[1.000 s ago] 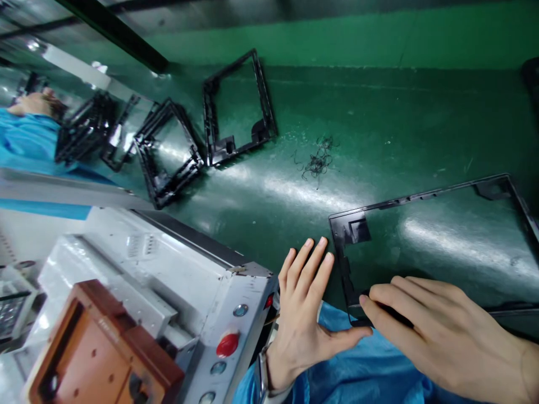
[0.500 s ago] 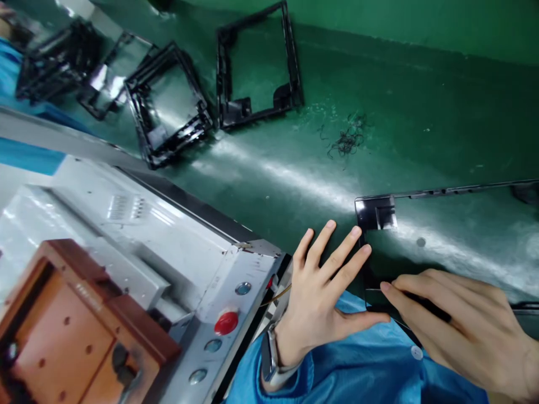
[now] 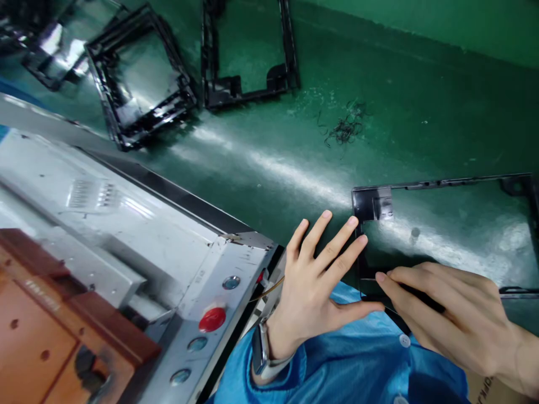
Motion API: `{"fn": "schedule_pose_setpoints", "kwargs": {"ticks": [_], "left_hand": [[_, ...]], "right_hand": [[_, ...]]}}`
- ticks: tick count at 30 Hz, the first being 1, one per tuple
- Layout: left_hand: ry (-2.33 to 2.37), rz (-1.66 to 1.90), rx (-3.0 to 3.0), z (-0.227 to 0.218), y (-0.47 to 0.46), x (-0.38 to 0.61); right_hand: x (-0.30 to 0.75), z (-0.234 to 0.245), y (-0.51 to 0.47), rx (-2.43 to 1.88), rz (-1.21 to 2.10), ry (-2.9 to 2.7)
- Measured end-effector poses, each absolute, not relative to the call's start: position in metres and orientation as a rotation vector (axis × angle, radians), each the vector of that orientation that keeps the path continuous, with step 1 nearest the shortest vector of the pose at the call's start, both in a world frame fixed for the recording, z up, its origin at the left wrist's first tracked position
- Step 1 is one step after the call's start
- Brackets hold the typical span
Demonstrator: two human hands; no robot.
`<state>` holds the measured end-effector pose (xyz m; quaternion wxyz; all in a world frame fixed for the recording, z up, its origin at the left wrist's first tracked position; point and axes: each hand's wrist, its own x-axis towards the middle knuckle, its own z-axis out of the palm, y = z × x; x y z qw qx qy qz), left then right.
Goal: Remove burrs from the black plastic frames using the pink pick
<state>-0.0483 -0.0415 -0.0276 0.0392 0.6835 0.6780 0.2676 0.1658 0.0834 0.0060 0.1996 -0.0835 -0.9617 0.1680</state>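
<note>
A large black plastic frame [image 3: 442, 182] lies flat on the green table at the right. My left hand [image 3: 315, 280] is open, its fingers spread, with the fingertips against the frame's left rail near the corner [image 3: 373, 203]. My right hand [image 3: 446, 320] rests on the frame's near left corner. Its fingers are pressed together round a thin dark tool [image 3: 421, 297]. The tool's pale tip [image 3: 368, 279] touches the rail. A watch [image 3: 261, 350] sits on my left wrist.
A grey-white machine [image 3: 147, 224] with a red button [image 3: 211, 318] and an orange-brown block [image 3: 42, 325] fills the left. Other black frames [image 3: 138, 84] [image 3: 244, 56] lie at the back. Black shavings [image 3: 343, 130] lie mid-table. My blue garment [image 3: 337, 365] is below.
The view has swung down and left, so the machine fills more of it. Both hands stay at the frame's left corner; my right fingertips have crept slightly along the rail.
</note>
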Motion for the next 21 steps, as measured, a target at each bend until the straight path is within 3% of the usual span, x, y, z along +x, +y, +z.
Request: {"fn": "schedule_pose_setpoints", "kwargs": {"ticks": [21], "left_hand": [[2.075, 0.805, 2.111, -0.0275, -0.0439, -0.05]], "right_hand": [[0.158, 0.0001, 0.0786, -0.17, 0.498, -2.676]]}}
